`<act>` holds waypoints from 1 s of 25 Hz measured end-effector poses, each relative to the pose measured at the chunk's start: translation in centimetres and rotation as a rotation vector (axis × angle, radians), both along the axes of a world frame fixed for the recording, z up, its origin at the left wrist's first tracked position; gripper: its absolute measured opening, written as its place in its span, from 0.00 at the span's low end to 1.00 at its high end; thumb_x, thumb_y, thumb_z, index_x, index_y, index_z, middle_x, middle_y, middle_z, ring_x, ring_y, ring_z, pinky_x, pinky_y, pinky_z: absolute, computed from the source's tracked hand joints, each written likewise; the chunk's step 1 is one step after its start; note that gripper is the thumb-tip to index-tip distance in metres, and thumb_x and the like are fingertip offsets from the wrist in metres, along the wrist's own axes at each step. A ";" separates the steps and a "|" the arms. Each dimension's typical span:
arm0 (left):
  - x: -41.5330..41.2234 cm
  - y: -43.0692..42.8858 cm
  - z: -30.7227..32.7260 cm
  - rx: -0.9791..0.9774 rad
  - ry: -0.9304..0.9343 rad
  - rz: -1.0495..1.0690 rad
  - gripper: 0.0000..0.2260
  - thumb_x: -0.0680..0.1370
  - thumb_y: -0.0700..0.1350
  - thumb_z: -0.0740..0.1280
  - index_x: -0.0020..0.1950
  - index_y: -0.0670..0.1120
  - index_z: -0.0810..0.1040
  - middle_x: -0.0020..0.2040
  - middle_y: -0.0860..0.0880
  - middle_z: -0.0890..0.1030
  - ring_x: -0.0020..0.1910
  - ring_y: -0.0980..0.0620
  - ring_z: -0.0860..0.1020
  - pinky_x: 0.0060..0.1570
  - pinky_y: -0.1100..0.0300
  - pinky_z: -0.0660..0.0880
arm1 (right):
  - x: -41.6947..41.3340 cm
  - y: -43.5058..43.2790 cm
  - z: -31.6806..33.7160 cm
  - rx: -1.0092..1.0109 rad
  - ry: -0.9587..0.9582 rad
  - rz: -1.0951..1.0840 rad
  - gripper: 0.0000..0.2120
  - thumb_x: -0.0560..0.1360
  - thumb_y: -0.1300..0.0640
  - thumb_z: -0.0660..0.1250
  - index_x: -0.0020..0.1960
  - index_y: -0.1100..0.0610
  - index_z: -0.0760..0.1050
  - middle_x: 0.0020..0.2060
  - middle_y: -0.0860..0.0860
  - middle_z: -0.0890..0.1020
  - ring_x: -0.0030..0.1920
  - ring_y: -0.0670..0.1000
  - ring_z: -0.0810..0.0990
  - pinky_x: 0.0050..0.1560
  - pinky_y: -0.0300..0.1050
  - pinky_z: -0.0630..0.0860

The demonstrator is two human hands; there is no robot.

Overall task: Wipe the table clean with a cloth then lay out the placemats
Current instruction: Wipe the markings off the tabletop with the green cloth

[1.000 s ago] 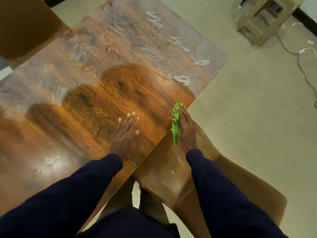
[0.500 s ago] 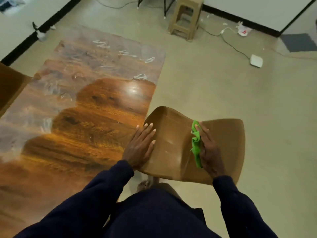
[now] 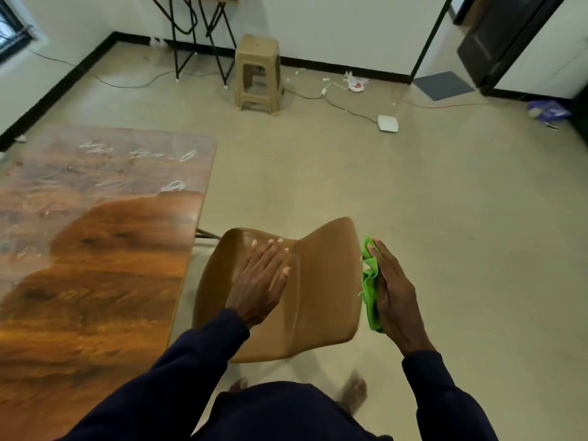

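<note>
**A:** What sits lowest in the frame?

**B:** Two dark navy sleeves [image 3: 178, 370] rising from the bottom edge, with two bare feet [image 3: 353, 389] between them, blurred.

**A:** And the hands?

**B:** Two. The left hand [image 3: 259, 281] lies flat at lower centre on one tan moulded plastic chair [image 3: 321, 313], fingers straight and spread, gripping nothing. The right hand [image 3: 394, 294] is just off the chair's right edge. It holds one bright green crumpled cloth [image 3: 370, 281] bunched against its palm, the fingers lying nearly straight along it. I cannot see the thumb behind the cloth.

**A:** Is the cloth touching the chair?

**B:** It is close beside the edge, but I cannot tell whether they meet.

**A:** Where is the table?

**B:** One dark brown wood-grain table [image 3: 95, 281] fills the left of the frame, just left of the chair. Its nearer part is glossy. Its farther part is dull and hazy, with several white smears [image 3: 178, 155].

**A:** And beyond that?

**B:** At upper centre, one beige plastic stool [image 3: 257, 74] stands on the pale floor [image 3: 445, 233]. Just left of it is one black thin-legged metal stand [image 3: 197, 36], against the white wall. Right of the stool, one flat white box [image 3: 388, 124] lies on the floor with a cable running to it.
</note>
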State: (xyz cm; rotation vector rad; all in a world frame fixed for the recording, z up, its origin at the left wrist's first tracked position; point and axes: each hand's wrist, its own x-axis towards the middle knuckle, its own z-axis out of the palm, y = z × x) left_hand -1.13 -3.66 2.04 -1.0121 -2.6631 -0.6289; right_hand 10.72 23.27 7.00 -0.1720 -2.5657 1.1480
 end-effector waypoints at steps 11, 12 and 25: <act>2.9 23.3 1.1 0.034 -0.059 0.108 0.24 0.89 0.52 0.52 0.75 0.39 0.76 0.76 0.39 0.75 0.78 0.42 0.71 0.83 0.44 0.56 | -2.1 23.2 0.4 0.087 -0.016 0.141 0.26 0.86 0.67 0.60 0.82 0.55 0.65 0.82 0.46 0.66 0.80 0.48 0.67 0.76 0.54 0.72; 2.3 24.5 1.1 0.030 -0.056 0.111 0.25 0.89 0.53 0.50 0.75 0.39 0.76 0.77 0.40 0.75 0.79 0.43 0.71 0.82 0.41 0.59 | -3.1 24.3 0.4 0.089 -0.018 0.155 0.26 0.86 0.68 0.60 0.82 0.54 0.66 0.82 0.45 0.65 0.80 0.47 0.67 0.77 0.53 0.71; -18.1 35.4 -1.8 0.100 0.013 0.442 0.22 0.88 0.52 0.57 0.74 0.41 0.77 0.75 0.41 0.77 0.76 0.43 0.75 0.80 0.40 0.63 | -30.5 32.6 -0.6 0.265 -0.036 0.509 0.32 0.83 0.69 0.65 0.83 0.52 0.64 0.83 0.45 0.63 0.80 0.51 0.68 0.74 0.56 0.75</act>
